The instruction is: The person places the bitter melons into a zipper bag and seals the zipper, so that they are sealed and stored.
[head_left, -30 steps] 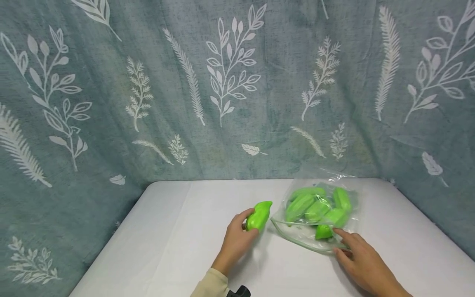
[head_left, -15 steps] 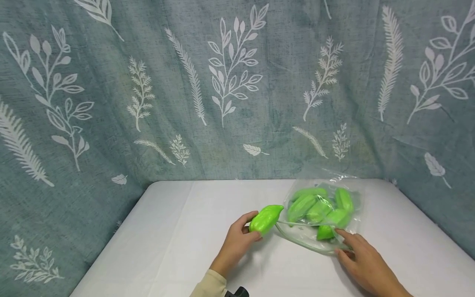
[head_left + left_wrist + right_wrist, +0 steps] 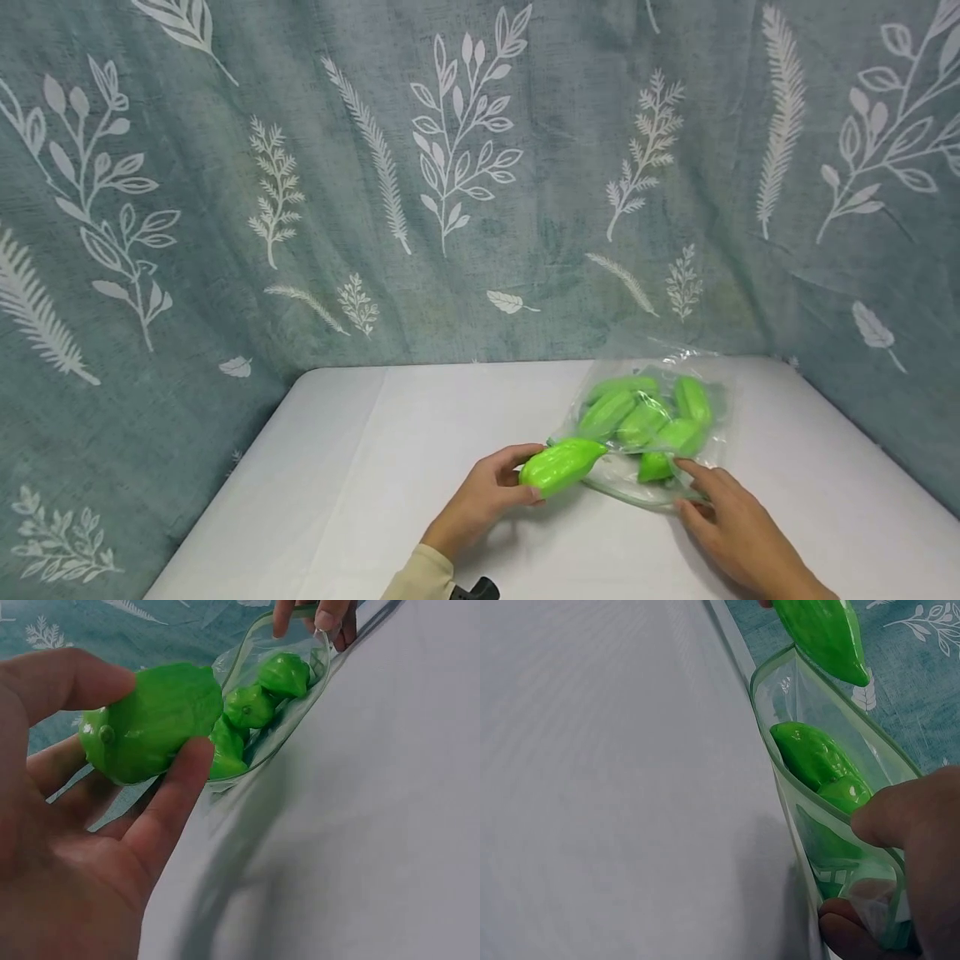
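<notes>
My left hand (image 3: pixel 491 492) grips a glossy, bright green vegetable-like piece (image 3: pixel 562 467), ridged, with a pointed tip aimed right. In the head view that tip overlaps the mouth of a clear plastic zip bag (image 3: pixel 630 497) with a green rim. The right wrist view shows the tip just over the far end of the open mouth. Several similar green pieces (image 3: pixel 250 706) lie inside the bag. At the mouth's right corner, my right hand (image 3: pixel 731 525) pinches the rim between thumb and fingers; part of its grip is hidden behind the film in the right wrist view.
The bag lies on a white-covered table (image 3: pixel 405 450), toward the back right. A blue-green curtain (image 3: pixel 360 200) with white leaf prints hangs behind the table and along both sides. A black strap piece (image 3: pixel 477 588) shows at my left sleeve.
My left hand has turned the green vegetable-like piece from nearly upright to almost lying flat, its tip now pointing right, and brought it to the bag's mouth. The right hand keeps its place.
</notes>
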A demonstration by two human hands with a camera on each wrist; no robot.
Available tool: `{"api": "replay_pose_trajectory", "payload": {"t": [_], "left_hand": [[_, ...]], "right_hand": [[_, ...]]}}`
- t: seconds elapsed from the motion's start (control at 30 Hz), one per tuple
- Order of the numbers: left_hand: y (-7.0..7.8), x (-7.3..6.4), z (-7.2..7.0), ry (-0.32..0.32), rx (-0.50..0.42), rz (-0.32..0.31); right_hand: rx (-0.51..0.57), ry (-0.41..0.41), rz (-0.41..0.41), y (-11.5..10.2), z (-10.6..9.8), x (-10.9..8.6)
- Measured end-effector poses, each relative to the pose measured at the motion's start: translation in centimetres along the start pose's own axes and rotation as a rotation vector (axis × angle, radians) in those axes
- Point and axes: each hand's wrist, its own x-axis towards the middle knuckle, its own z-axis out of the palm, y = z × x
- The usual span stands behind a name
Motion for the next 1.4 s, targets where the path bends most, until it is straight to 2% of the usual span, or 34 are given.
{"api": "replay_pose_trajectory", "payload": {"t": [0.1, 0.23, 0.37, 0.63, 0.77, 1.0, 1.23, 1.4], "left_hand": [[-0.1, -0.2, 0.1, -0.017, 0.017, -0.012], [-0.4, -0.4, 0.1, -0.032, 0.062, -0.033], [-0.6, -0.4, 0.3, -0.034, 0.124, -0.016], [-0.7, 0.1, 1.5, 0.061, 0.361, -0.026], [-1.0, 0.4, 2.4, 0.074, 0.434, 0.006], [-0.8, 0.5, 3.6, 0.072, 0.552, 0.104], [-0.9, 0.5, 4.0, 0.109, 0.655, 0.095], [-0.8, 0.7, 4.5, 0.133, 0.744, 0.118]], "right_hand": [[-0.008, 0.013, -0.011, -0.1, 0.1, 0.1], [-0.014, -0.016, 0.011, -0.2, 0.1, -0.1], [-0.009, -0.011, 0.001, -0.3, 0.0, -0.1], [0.015, -0.028, 0.010, -0.3, 0.1, 0.0], [0.010, -0.043, 0.023, -0.2, 0.0, 0.1], [0.011, -0.028, 0.017, -0.3, 0.0, 0.0], [0.018, -0.026, 0.014, -0.3, 0.1, -0.1], [-0.009, 0.007, -0.019, -0.3, 0.0, 0.0]]}}
